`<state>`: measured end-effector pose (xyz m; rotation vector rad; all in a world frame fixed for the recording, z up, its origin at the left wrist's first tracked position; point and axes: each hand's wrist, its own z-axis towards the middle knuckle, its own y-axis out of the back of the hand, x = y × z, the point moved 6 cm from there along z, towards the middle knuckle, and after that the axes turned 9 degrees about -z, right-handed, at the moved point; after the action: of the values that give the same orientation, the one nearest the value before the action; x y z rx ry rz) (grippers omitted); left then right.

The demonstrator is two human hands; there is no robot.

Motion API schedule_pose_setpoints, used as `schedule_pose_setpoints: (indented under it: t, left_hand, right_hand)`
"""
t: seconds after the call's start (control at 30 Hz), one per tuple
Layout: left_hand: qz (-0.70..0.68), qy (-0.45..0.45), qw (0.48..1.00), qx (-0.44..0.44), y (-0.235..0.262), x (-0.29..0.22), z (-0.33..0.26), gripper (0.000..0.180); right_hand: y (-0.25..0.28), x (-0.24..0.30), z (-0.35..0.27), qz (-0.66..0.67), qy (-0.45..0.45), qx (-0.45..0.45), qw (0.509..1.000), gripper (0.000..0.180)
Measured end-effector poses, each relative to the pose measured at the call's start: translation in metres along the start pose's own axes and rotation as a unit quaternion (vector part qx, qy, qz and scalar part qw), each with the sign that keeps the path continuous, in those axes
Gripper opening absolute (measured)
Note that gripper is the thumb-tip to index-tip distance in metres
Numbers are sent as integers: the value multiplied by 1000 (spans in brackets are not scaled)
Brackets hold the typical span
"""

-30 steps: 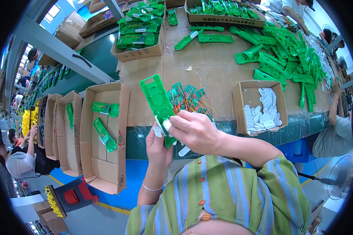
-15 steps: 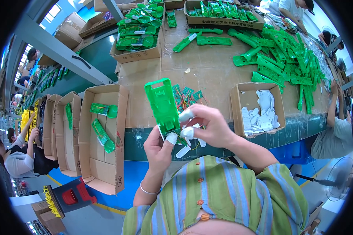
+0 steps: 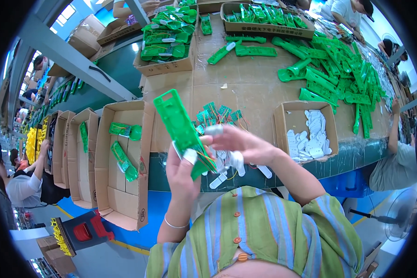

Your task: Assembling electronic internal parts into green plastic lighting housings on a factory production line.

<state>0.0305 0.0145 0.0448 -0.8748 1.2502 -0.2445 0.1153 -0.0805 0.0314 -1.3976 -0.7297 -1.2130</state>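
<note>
**Above the near edge of the desk: wires pinned by little more than a thumb**

In the left hand, carrying a long green casing, tilted, with the far end pointing up and to the left. Wrapped round the lower end with a closed grip, fingers behind, thumb laid close to the thin wires there. Just beside, poised with the right hand: grip parted, thumb and fingers well separated, apparently holding nothing, though too blurred to be sure.

Most likely to go wrong at the wires. By easing the thumb off too soon, could let them spring over the rim; by pressing down on them there, could pinch or nick them. Impossible to tell from here whether fastened or merely tucked in. Through the tilt, too, could spill any unfastened part out of the lower end.

Watch also for snagging. By sweeping low with the right hand, could hook the leads of the circuit boards heaped just beyond, dragging several along in a tangle. Easy as well to brush the loose white pieces off the front edge with a wrist or sleeve. Less likely, given the gap: bumping the carton near the right forearm.
</note>
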Motion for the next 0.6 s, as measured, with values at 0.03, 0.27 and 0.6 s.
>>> schedule_pose_setpoints:
  t: [0.03, 0.27, 0.6]
  left_hand:
    - [-25, 18, 1000, 2, 1, -4, 6, 31]
    - [248, 29, 965, 74, 50, -17, 23, 44]
    - [88, 30, 993, 77, 13, 3, 6, 35]
  right_hand:
    - [-5, -15, -4, -73, -35, 50, 995, 41]
    - [-22, -14, -33, -137, -193, 148, 960, 17]
    - [15, 72, -17, -634, 148, -290, 702, 17]
